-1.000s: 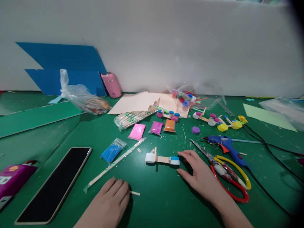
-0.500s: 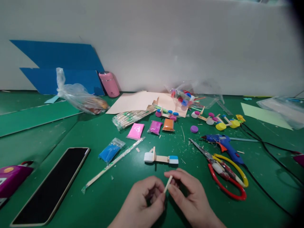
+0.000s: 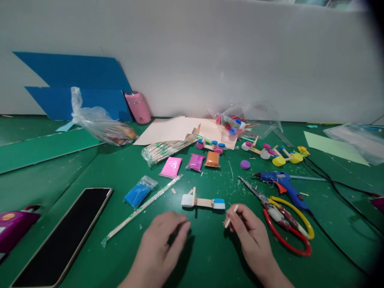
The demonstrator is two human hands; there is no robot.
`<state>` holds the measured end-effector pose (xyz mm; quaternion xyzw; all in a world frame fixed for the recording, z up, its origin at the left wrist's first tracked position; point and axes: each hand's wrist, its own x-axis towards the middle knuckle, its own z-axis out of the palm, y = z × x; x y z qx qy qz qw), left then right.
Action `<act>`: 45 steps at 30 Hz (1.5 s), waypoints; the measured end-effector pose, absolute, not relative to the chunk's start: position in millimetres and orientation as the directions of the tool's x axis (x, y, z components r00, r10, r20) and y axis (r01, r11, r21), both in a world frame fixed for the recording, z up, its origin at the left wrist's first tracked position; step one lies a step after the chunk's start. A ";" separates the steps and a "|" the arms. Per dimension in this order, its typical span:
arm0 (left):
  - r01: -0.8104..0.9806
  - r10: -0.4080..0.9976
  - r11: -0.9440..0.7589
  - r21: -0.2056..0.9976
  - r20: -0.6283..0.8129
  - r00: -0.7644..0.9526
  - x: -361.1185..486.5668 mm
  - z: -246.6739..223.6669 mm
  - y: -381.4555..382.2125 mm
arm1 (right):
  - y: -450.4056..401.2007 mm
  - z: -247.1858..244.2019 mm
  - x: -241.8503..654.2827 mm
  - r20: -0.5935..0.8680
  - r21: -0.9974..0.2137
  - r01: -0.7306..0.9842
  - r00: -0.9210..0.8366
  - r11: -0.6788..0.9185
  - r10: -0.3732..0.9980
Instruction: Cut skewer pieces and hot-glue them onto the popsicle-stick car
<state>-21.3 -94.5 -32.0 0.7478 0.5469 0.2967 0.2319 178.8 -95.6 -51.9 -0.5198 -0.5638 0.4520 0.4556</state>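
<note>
Left hand is just loosely curled, knuckles up, while the right hand is in a thumb-and-finger pinch, both kinda angled inward, not touching.

Two hands over a table, a small model just beyond the gap between their fingers.
A short stick lies between the fingertips of the right hand; right of those fingers lie scissors, with a glue gun behind them. Left of the fingers of the left hand, a wrapped stick slants away, a clay packet on its far side and a phone farther left. Well beyond both hands' fingers, three smaller packets lie in a row, a bundle of sticks behind them and a bottle farther back, to the left.
</note>
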 end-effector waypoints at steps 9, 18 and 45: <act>0.942 0.918 -0.251 -0.222 0.254 0.304 -62.0 -39.4 -48.2 | -96.1 -61.7 180.0 0.169 -0.959 0.243 0.089 0.143 0.982; 0.917 0.931 -0.228 -0.327 0.202 0.304 -55.2 -46.5 -34.0 | -96.3 -68.7 182.9 0.158 -0.963 0.223 0.015 0.151 0.987; 0.364 0.956 0.058 0.930 -0.157 0.248 23.1 -30.1 -117.4 | -100.0 -50.4 154.9 -0.158 -0.961 -0.254 0.165 -0.113 0.974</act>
